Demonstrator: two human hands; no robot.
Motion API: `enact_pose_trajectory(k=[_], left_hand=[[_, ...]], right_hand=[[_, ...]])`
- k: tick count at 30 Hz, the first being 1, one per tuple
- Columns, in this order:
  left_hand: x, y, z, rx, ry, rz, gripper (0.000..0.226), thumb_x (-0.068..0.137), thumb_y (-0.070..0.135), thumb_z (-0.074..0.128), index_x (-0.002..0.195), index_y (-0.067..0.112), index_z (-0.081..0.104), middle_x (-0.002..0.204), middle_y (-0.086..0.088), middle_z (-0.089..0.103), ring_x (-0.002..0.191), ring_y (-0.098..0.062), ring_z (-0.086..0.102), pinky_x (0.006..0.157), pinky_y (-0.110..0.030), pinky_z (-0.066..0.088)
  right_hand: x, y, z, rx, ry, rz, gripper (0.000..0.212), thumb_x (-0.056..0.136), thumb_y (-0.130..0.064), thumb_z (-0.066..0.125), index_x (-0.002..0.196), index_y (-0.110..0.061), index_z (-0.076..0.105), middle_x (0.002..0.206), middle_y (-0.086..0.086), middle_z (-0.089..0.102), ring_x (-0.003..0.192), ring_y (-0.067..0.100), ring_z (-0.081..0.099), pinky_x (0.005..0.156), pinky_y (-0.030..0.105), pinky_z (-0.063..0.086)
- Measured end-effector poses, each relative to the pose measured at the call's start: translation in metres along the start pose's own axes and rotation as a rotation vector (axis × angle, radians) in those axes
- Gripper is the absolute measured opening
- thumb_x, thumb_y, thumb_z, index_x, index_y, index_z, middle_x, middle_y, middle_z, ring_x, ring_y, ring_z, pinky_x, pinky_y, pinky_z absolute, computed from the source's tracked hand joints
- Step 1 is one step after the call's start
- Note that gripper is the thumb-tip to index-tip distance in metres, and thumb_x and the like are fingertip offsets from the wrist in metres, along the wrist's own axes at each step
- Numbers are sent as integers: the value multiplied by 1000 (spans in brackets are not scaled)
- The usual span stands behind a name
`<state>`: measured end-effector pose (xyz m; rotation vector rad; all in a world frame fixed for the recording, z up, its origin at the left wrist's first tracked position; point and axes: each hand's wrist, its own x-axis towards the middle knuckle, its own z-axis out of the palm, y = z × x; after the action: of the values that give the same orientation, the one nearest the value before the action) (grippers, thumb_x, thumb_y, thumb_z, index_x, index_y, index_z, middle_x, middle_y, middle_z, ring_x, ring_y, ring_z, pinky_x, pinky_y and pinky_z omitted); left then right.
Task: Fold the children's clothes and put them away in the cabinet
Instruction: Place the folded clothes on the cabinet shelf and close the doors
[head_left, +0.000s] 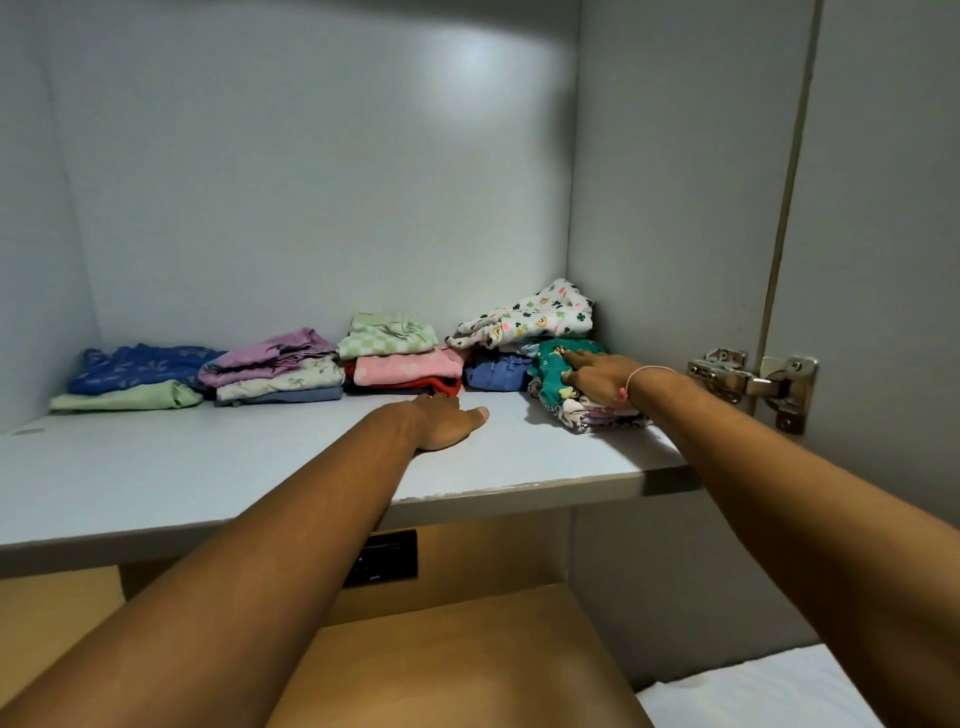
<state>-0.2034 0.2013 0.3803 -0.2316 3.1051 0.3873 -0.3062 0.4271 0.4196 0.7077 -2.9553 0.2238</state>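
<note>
Shelf (260, 467) of the cabinet carries a row of folded children's clothes along the back wall. Right hand (597, 376) lies flat on top of the green patterned stack (556, 382) at the shelf's right end, fingers extended and pressing down, nothing pinched; grip spread. That stack sits directly under the palm, forward of the white clover-print pile (524, 317) in the back corner, near the cabinet's side wall. Left hand (447, 421) rests palm-down on the bare shelf, fingers loosely together, holding nothing; fingertips reach the front edge of the pink-and-red stack (410, 371). Further left: purple stack (270, 364), then blue-and-green stack (135, 376). Thin bracelet (644, 376) on right wrist. Door hinge (753, 382) right of the shelf.
</note>
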Motion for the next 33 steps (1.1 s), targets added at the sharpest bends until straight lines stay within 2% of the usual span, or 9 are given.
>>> enact_pose_trajectory(k=[5, 8, 11, 13, 16, 20, 24, 27, 33], left_hand=[[-4, 1, 0, 3, 10, 0, 80, 98, 63, 25, 156, 12, 5, 165, -7, 1, 151, -23, 4, 122, -43, 8], [-8, 2, -2, -22, 57, 31, 75, 99, 60, 24, 156, 15, 6, 165, -6, 3, 151, -25, 4, 121, -45, 8], [-21, -4, -10, -3, 239, 92, 64, 101, 52, 29, 154, 16, 22, 161, -12, 19, 147, -31, 17, 118, -45, 19], [-33, -13, -20, 68, 401, 102, 58, 102, 45, 35, 151, 16, 26, 159, -14, 22, 145, -34, 20, 116, -45, 23], [-66, -28, -35, -24, 583, -21, 67, 102, 50, 27, 155, 12, 13, 164, -9, 8, 150, -27, 4, 119, -44, 10], [-151, -42, -44, -58, 833, -128, 71, 101, 53, 25, 155, 12, 5, 165, -6, -1, 151, -23, -7, 121, -41, 0], [-261, -59, -42, 0, 1069, -291, 70, 101, 55, 20, 155, 17, -3, 164, -2, -11, 149, -18, -17, 118, -34, -12], [-354, -66, -46, 71, 1238, -432, 71, 98, 55, 17, 154, 19, -7, 163, 0, -14, 147, -15, -22, 114, -29, -18], [-526, -66, -44, 354, 1519, -672, 70, 98, 46, 24, 156, 12, 2, 164, -6, -3, 150, -19, -14, 122, -40, -6]], right_hand=[[0, -1, 0, 83, -1, 22, 60, 100, -40, 33, 154, -28, 13, 163, 2, 11, 148, 27, 16, 120, 42, 13], [-9, 0, -2, 147, 69, 21, 56, 99, -44, 33, 153, -30, 22, 161, 5, 22, 145, 29, 25, 116, 42, 20], [-26, -6, -6, 217, 413, -21, 49, 99, -47, 34, 144, -29, 43, 148, 11, 46, 131, 33, 45, 106, 43, 37], [-39, -18, -13, 341, 631, -81, 46, 99, -43, 34, 140, -27, 49, 141, 11, 54, 126, 33, 51, 102, 43, 43], [-57, -41, -32, 446, 768, -241, 48, 99, -38, 33, 140, -19, 49, 143, 12, 52, 131, 30, 46, 109, 40, 36], [-83, -99, -65, 307, 839, -592, 58, 94, -36, 31, 144, -9, 42, 148, 16, 44, 141, 33, 32, 117, 41, 21], [-127, -191, -82, 191, 876, -935, 59, 97, -37, 28, 149, -9, 32, 154, 14, 35, 145, 32, 24, 120, 45, 17], [-173, -258, -91, 125, 880, -1117, 62, 97, -40, 24, 150, -9, 28, 156, 14, 31, 146, 32, 21, 120, 45, 14], [-265, -367, -116, 27, 935, -1408, 64, 99, -45, 20, 154, -12, 17, 161, 11, 17, 149, 30, 10, 122, 45, 9]])
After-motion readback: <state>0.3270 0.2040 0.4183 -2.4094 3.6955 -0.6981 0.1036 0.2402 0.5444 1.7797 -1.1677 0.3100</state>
